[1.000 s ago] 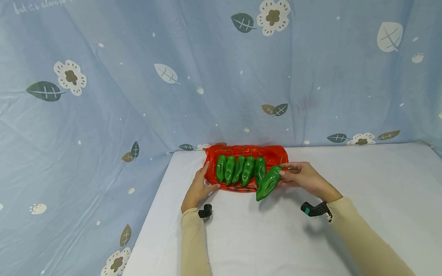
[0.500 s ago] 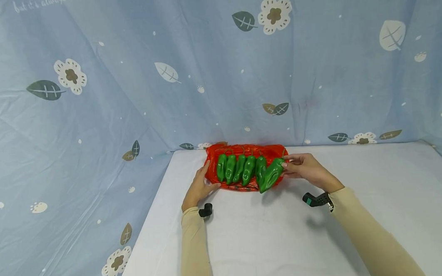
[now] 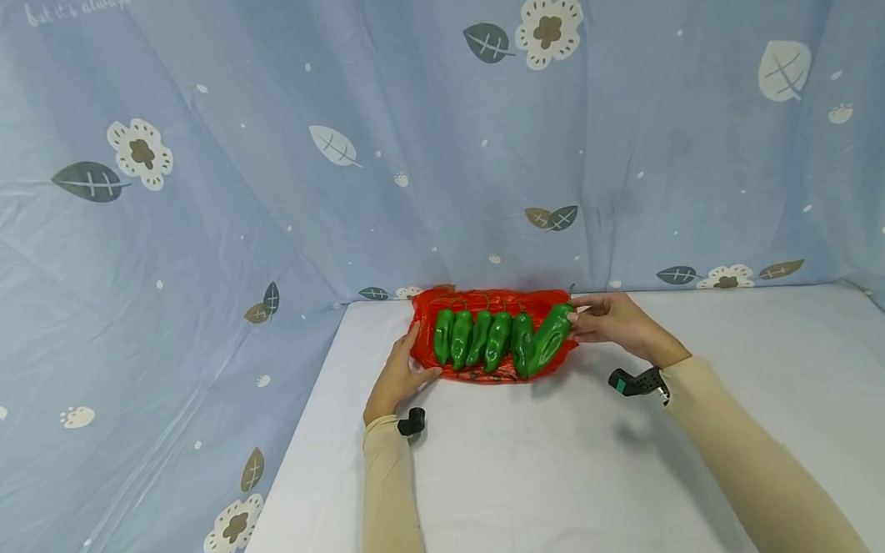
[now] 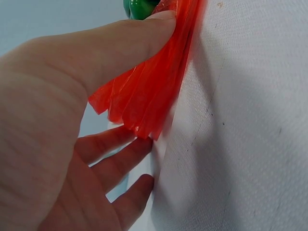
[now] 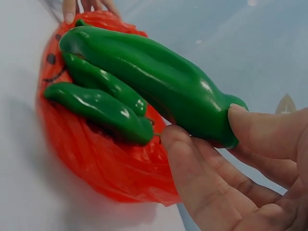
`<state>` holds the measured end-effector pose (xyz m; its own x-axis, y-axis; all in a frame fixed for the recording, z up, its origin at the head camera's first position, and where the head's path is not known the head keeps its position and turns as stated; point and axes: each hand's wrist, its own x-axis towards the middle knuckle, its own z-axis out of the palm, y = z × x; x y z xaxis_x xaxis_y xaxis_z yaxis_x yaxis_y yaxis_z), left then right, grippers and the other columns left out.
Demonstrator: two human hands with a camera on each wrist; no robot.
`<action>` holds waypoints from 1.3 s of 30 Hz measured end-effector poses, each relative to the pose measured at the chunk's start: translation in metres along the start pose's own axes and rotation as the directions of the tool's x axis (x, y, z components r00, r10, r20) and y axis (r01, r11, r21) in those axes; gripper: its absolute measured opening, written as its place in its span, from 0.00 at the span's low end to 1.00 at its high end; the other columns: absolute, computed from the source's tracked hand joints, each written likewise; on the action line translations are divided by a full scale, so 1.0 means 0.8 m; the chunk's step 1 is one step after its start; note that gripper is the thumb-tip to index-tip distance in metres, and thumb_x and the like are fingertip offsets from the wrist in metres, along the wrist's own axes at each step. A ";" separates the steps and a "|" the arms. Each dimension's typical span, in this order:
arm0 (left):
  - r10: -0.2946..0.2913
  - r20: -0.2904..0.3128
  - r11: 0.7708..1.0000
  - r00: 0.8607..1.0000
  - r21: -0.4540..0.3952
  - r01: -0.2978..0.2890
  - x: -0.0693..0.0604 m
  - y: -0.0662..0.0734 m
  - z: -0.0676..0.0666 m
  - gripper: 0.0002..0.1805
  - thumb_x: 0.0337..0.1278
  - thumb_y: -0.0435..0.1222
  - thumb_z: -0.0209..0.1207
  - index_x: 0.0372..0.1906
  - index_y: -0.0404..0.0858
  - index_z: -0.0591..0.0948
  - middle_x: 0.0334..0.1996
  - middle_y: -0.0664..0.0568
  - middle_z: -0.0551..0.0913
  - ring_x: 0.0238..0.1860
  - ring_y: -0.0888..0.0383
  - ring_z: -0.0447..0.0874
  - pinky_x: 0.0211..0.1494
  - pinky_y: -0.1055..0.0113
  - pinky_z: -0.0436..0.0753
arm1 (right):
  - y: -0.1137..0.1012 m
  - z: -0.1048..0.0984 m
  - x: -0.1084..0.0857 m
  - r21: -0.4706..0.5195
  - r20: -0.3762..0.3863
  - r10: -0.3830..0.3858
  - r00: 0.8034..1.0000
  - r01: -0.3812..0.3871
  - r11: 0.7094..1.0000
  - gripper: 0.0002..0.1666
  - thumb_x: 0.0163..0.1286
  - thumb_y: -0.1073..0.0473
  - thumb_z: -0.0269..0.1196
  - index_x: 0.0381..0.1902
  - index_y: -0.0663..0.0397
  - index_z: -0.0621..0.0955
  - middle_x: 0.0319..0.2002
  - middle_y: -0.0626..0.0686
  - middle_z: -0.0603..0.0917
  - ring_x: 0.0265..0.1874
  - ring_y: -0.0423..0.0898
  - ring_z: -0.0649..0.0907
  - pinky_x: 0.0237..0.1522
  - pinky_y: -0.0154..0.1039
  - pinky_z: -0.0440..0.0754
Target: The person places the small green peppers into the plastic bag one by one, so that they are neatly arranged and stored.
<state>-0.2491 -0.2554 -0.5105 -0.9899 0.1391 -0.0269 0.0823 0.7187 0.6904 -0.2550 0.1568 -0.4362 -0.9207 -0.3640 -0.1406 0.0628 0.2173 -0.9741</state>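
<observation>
A red plastic bag (image 3: 539,301) lies flat near the table's back edge, with a row of glossy green peppers (image 3: 479,340) side by side on it. My right hand (image 3: 624,327) pinches another green pepper (image 5: 149,72) by its stem end, between thumb and fingers. That pepper (image 3: 552,337) slants over the bag's right side, its tip low beside the rightmost pepper of the row. At the bag's left edge, my left hand (image 3: 397,379) has its fingers spread. In the left wrist view the thumb rests on the pleated red plastic (image 4: 144,96), the other fingertips beside the bag's end.
The table (image 3: 528,481) has a white cloth. Behind and to the left hangs a blue curtain (image 3: 420,144) with flowers and leaves; it meets the table just behind the bag. Each wrist carries a black camera mount (image 3: 636,382).
My right hand has moved away from me and slightly right, bringing the held pepper from the bag's front edge back over its right side. The left hand and the row of peppers stay put.
</observation>
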 end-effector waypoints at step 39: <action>-0.014 0.001 1.000 1.000 0.009 0.014 -0.001 0.000 -0.001 0.55 0.59 0.42 0.72 0.84 0.55 0.51 0.81 0.38 0.58 0.81 0.38 0.57 0.82 0.37 0.61 | -0.002 -0.016 0.050 -0.189 0.034 0.121 0.992 -0.112 0.976 0.32 0.78 0.64 0.60 0.72 0.79 0.67 0.48 0.65 0.86 0.39 0.46 0.91 0.55 0.52 0.88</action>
<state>-0.2484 -0.2558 -0.5096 -0.9909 0.1295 -0.0369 0.0695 0.7265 0.6837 -0.2969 0.1539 -0.4382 -0.8930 -0.3653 -0.2630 0.0922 0.4236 -0.9011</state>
